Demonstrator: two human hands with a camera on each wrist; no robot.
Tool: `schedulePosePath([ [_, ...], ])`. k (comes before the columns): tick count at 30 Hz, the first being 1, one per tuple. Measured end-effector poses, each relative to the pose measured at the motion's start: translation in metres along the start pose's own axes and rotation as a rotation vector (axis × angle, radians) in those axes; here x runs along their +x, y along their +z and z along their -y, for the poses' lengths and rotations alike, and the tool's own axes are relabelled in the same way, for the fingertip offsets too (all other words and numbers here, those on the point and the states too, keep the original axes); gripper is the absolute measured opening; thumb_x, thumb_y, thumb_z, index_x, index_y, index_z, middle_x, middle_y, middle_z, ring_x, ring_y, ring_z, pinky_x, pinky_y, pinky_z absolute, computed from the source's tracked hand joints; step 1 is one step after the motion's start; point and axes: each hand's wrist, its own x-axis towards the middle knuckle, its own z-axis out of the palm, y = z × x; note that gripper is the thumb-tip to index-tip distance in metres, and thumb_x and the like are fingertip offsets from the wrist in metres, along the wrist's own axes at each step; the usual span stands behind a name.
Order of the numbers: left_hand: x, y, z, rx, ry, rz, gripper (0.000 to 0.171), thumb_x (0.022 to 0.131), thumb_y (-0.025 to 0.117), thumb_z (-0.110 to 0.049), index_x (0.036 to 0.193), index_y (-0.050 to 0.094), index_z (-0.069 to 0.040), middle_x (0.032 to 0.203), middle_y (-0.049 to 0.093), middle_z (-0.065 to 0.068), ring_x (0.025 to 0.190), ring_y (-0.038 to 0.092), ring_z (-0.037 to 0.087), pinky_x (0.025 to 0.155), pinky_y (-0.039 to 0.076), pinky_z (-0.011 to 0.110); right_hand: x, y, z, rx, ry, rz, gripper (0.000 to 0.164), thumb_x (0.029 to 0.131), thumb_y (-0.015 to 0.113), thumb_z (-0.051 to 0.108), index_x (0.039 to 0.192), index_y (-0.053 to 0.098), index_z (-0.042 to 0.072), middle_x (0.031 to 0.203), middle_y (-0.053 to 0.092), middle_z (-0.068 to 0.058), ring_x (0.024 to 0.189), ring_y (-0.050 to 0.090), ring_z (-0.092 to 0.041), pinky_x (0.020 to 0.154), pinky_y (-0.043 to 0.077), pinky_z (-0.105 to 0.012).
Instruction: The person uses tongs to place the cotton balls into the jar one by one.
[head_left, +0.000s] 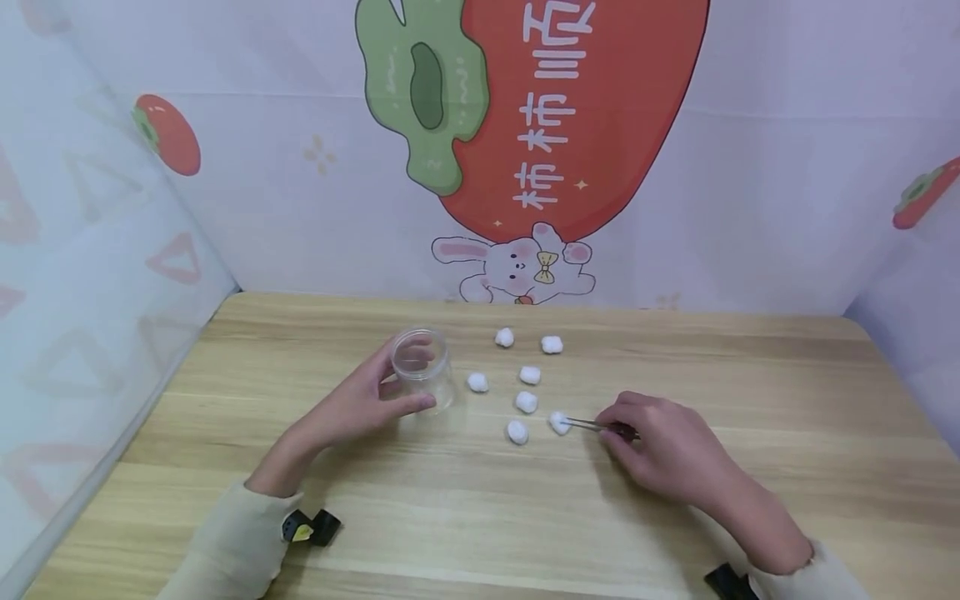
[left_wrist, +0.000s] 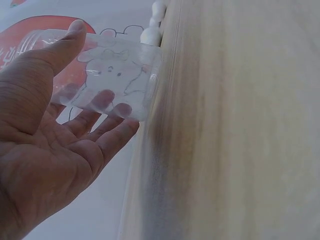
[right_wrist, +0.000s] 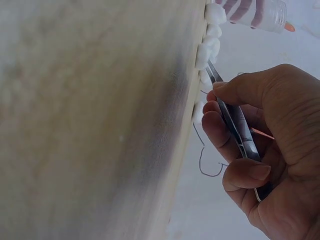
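My left hand (head_left: pixel 367 392) holds a clear, open-topped jar (head_left: pixel 433 385) upright, thumb on the near side and fingers around the far side. In the left wrist view nothing shows inside the jar (left_wrist: pixel 120 75). Metal tweezers (right_wrist: pixel 235 122) are pinched in my right hand (head_left: pixel 667 450), pointing left. Their tips are right at a cotton ball (head_left: pixel 558 422) on the table, the rightmost of the front ones. Several more white cotton balls lie between the jar and the tweezers, among them one close to the jar (head_left: pixel 477 382) and a front one (head_left: pixel 517 432).
The wooden table (head_left: pixel 450 517) runs back to a printed cloth backdrop (head_left: pixel 750 208) with a large red persimmon and a rabbit. Cloth also hangs along the left side (head_left: pixel 90 333). Two cotton balls, a left one (head_left: pixel 504 337) and a right one (head_left: pixel 552 344), lie farthest back.
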Motion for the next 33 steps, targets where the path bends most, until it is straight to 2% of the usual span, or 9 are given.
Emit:
schedulePosePath([
  [6, 0.000, 0.003, 0.004, -0.010, -0.011, 0.010, 0.075, 0.092, 0.085, -0.029, 0.153, 0.042, -0.041, 0.154, 0.055, 0.004, 0.148, 0.053, 0.030, 0.120, 0.051, 0.049, -0.001, 0.001, -0.003, -0.003, 0.029, 0.017, 0.015, 0.085, 0.085, 0.010, 0.092, 0.081, 0.023, 0.081, 0.065, 0.019, 0.072, 0.053, 0.005, 0.061, 0.050, -0.022],
  [11, 0.002, 0.004, 0.005, 0.011, -0.002, -0.004, 0.073, 0.092, 0.085, -0.026, 0.150, 0.043, -0.044, 0.152, 0.056, 0.001, 0.146, 0.055, 0.028, 0.119, 0.052, 0.048, -0.002, 0.003, -0.004, 0.018, 0.033, 0.008, 0.016, 0.086, 0.086, 0.011, 0.093, 0.081, 0.025, 0.081, 0.065, 0.021, 0.072, 0.054, 0.007, 0.061, 0.049, -0.021],
  [15, 0.006, 0.011, 0.010, -0.003, 0.013, 0.006, 0.072, 0.093, 0.084, -0.025, 0.150, 0.043, -0.044, 0.152, 0.056, 0.002, 0.147, 0.054, 0.027, 0.119, 0.052, 0.045, -0.006, 0.002, -0.008, 0.029, 0.049, 0.024, 0.016, 0.086, 0.086, 0.013, 0.092, 0.081, 0.026, 0.081, 0.065, 0.023, 0.073, 0.055, 0.007, 0.061, 0.049, -0.021],
  [20, 0.006, 0.018, 0.017, -0.017, -0.002, 0.013, 0.073, 0.091, 0.086, -0.031, 0.149, 0.045, -0.045, 0.151, 0.058, 0.000, 0.147, 0.055, 0.025, 0.119, 0.053, 0.044, -0.012, 0.000, -0.016, 0.028, 0.078, 0.040, 0.017, 0.085, 0.086, 0.012, 0.092, 0.081, 0.026, 0.083, 0.068, 0.023, 0.076, 0.059, 0.007, 0.064, 0.053, -0.023],
  [25, 0.005, 0.012, 0.014, 0.026, -0.004, -0.017, 0.076, 0.087, 0.089, -0.039, 0.149, 0.045, -0.048, 0.149, 0.060, -0.004, 0.143, 0.060, 0.026, 0.117, 0.055, 0.045, -0.010, 0.000, -0.017, 0.052, 0.115, 0.013, 0.017, 0.085, 0.087, 0.014, 0.091, 0.081, 0.029, 0.084, 0.070, 0.025, 0.081, 0.067, 0.003, 0.066, 0.056, -0.025],
  [28, 0.003, 0.006, 0.009, 0.020, -0.014, -0.016, 0.077, 0.087, 0.089, -0.039, 0.149, 0.046, -0.049, 0.149, 0.060, -0.004, 0.144, 0.059, 0.025, 0.117, 0.054, 0.043, -0.007, 0.000, -0.015, 0.084, 0.125, -0.011, 0.018, 0.085, 0.087, 0.015, 0.092, 0.081, 0.030, 0.083, 0.069, 0.026, 0.080, 0.068, 0.001, 0.065, 0.055, -0.025],
  [33, 0.002, 0.000, 0.003, 0.021, -0.001, -0.026, 0.077, 0.088, 0.089, -0.032, 0.151, 0.047, -0.043, 0.151, 0.061, 0.003, 0.144, 0.058, 0.028, 0.116, 0.055, 0.042, 0.001, -0.001, -0.008, 0.109, 0.148, -0.033, 0.017, 0.085, 0.086, 0.013, 0.091, 0.082, 0.029, 0.082, 0.069, 0.025, 0.080, 0.066, 0.001, 0.066, 0.054, -0.025],
])
